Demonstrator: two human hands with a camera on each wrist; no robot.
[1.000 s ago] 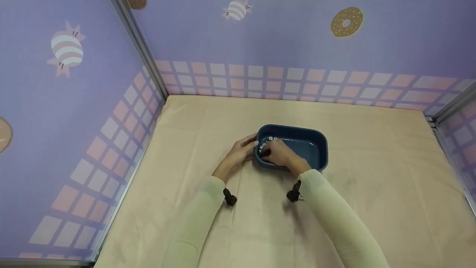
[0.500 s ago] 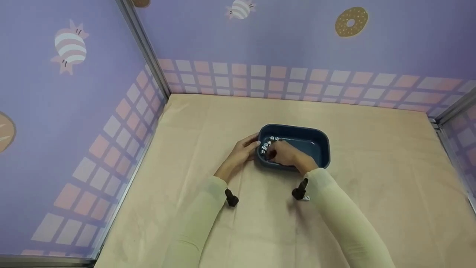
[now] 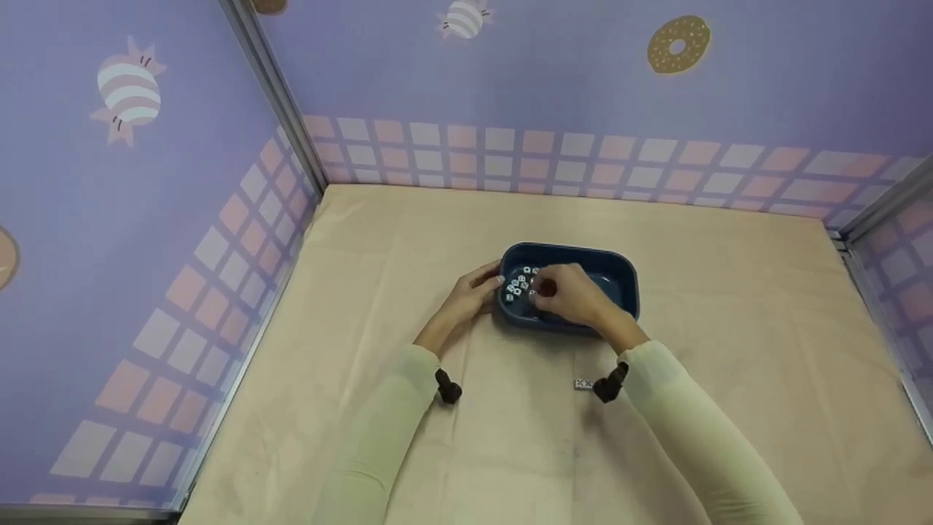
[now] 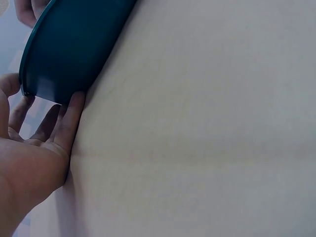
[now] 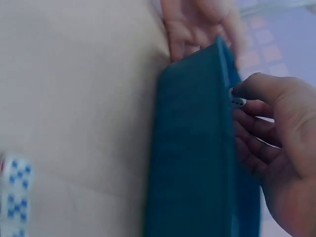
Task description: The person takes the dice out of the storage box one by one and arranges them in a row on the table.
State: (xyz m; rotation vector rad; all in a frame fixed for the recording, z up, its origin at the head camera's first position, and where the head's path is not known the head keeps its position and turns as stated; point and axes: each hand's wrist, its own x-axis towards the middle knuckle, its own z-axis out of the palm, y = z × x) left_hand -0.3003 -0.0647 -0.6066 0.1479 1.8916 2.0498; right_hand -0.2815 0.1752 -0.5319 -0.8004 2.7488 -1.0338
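A dark blue rectangular tub (image 3: 627, 292) stands on the cloth, with several white dice (image 3: 516, 287) loose at its left end. My left hand (image 3: 466, 297) holds that end, its thumb at the rim and its fingers against the outer wall; the left wrist view shows the same hand (image 4: 39, 153). Over the tub, my right hand (image 3: 576, 292) pinches one die (image 5: 238, 101) between thumb and fingertips, just inside the rim in the right wrist view. On the cloth near the right wrist lies a short row of dice (image 3: 583, 384), partly hidden by the dark wrist mount.
A pale cloth (image 3: 408, 233) covers the table. Patterned purple panels (image 3: 510, 80) rise at the back and the left, joined by a grey metal post (image 3: 280, 95). Another panel stands at the right edge.
My right hand has drawn up and right from the dice pile, with a die now between its fingertips. More loose dice and the row on the cloth show. The left hand keeps its place.
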